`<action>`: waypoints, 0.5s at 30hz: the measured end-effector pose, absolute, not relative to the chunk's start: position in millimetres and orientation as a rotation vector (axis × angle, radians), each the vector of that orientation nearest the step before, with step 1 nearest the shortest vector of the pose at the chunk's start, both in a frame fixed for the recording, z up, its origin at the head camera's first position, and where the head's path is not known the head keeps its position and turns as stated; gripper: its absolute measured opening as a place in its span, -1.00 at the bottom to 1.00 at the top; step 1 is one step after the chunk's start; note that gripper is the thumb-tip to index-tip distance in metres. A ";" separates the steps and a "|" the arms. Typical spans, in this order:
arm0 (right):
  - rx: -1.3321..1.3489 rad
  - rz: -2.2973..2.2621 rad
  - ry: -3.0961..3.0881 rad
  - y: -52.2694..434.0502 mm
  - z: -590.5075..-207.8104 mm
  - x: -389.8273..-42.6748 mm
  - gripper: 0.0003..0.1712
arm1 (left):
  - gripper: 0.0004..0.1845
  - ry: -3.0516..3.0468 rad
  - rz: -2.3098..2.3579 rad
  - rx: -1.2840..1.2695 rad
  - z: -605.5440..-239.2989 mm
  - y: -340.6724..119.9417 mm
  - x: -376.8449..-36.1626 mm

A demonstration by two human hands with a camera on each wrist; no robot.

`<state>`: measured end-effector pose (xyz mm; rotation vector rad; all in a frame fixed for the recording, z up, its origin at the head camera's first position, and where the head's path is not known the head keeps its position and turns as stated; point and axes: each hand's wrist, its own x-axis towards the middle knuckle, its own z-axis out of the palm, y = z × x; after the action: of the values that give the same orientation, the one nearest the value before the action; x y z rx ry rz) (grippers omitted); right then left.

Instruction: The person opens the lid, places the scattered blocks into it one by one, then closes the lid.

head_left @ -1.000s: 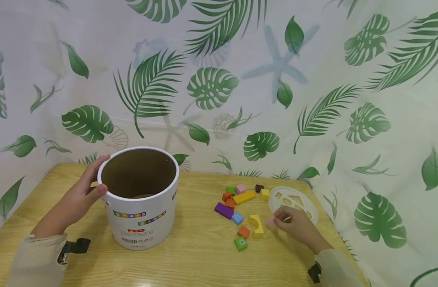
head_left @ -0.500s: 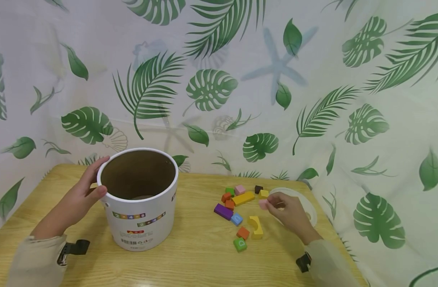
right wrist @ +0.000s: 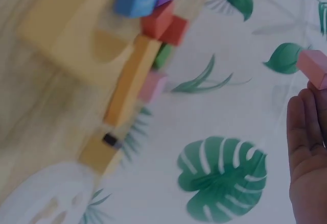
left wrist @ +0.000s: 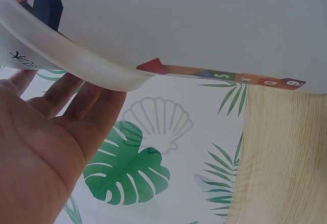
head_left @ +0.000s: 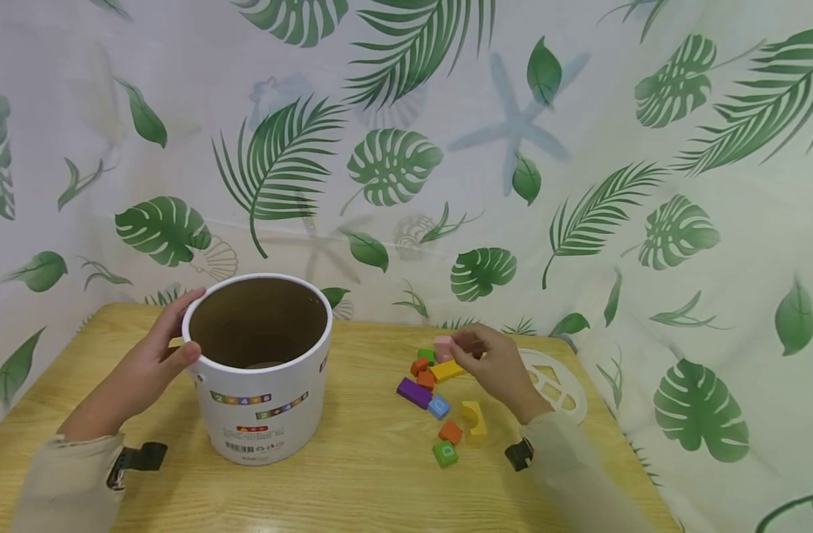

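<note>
Left hand (head_left: 155, 357) is laid against the left side of the bucket (head_left: 258, 368), fingers relaxed along the wall and thumb at the rim; nothing is pinched. In the left wrist view the palm (left wrist: 38, 147) is seen open beside the bucket's base (left wrist: 168, 25), fingers straight.

Right hand (head_left: 496, 366) is held above the far end of the block pile, fingers drawn together on a pink block (head_left: 443, 346). In the right wrist view the pink block (right wrist: 313, 67) is seen at the fingertips (right wrist: 301, 106), lifted off the table.

The bucket stands upright on the table (head_left: 366, 474), mouth open, left of centre.

Loose blocks lie between bucket and lid: yellow bar (head_left: 449, 369), purple block (head_left: 415, 391), blue cube (head_left: 439, 406), yellow arch (head_left: 474, 420), orange cube (head_left: 450, 431), green cube (head_left: 445, 452). The white shape-sorter lid (head_left: 560, 385) lies flat just right of the right hand, partly hidden by it.

A leaf-print curtain (head_left: 406, 148) hangs behind the table.
</note>
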<state>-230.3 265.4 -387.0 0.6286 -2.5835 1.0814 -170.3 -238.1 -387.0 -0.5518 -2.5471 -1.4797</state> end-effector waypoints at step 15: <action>0.980 1.184 -2.319 160.0 -346.3 -238.3 -0.85 | -0.19 -2.556 -1.475 -0.541 -384.9 -236.2 -169.0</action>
<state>-238.3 160.0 -346.3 0.9796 -2.3187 1.1845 -169.0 -236.2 -384.9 -0.5413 -2.5556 -1.4745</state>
